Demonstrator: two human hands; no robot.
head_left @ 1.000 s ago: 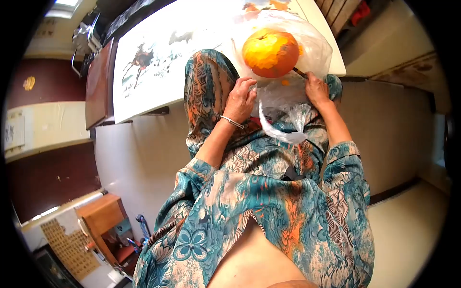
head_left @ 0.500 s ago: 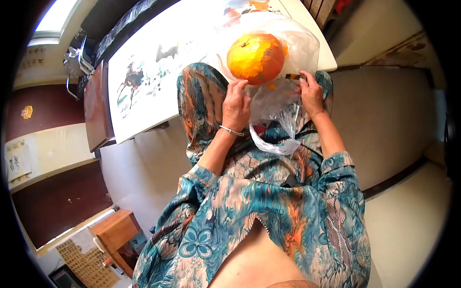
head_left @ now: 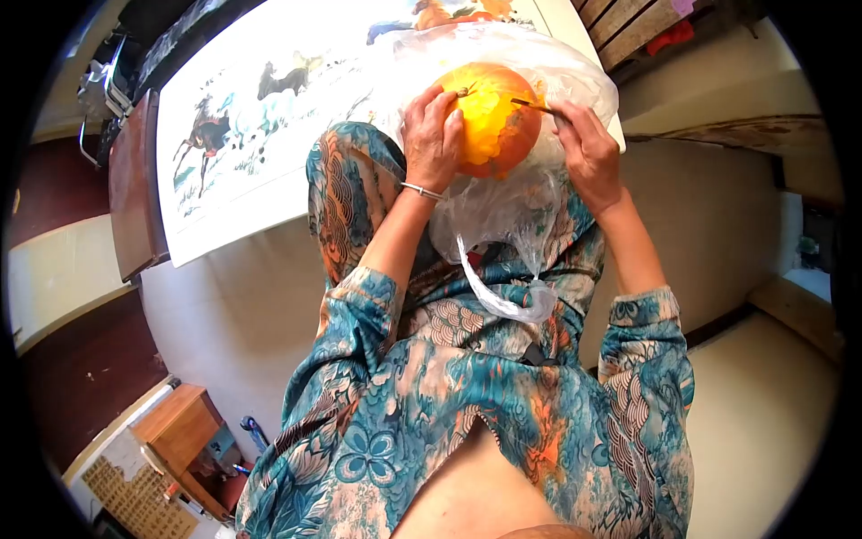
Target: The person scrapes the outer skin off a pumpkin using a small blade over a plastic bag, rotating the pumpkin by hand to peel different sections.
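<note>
An orange pumpkin (head_left: 496,135), with brighter yellow patches where its skin is scraped off, rests on a clear plastic bag (head_left: 575,76) at the table's edge by my knees. My left hand (head_left: 431,139) grips the pumpkin's left side, fingers curled close to the stem. In my right hand (head_left: 588,153) is a thin dark knife-like tool (head_left: 532,106), its tip against the pumpkin's upper right. My fingers hide its handle. More of the clear bag, with a twisted handle loop (head_left: 503,305), hangs down over my lap.
The white table (head_left: 242,211) bears painted horses. A brown wooden chair back (head_left: 135,189) stands at its left end. Slatted wood (head_left: 628,31) lies beyond the right corner. At lower left is a small wooden cabinet (head_left: 180,427).
My left hand has moved up from the pumpkin's lower edge onto its left side. My right hand has risen from the bag and brought the thin tool to the pumpkin. The view has shifted slightly.
</note>
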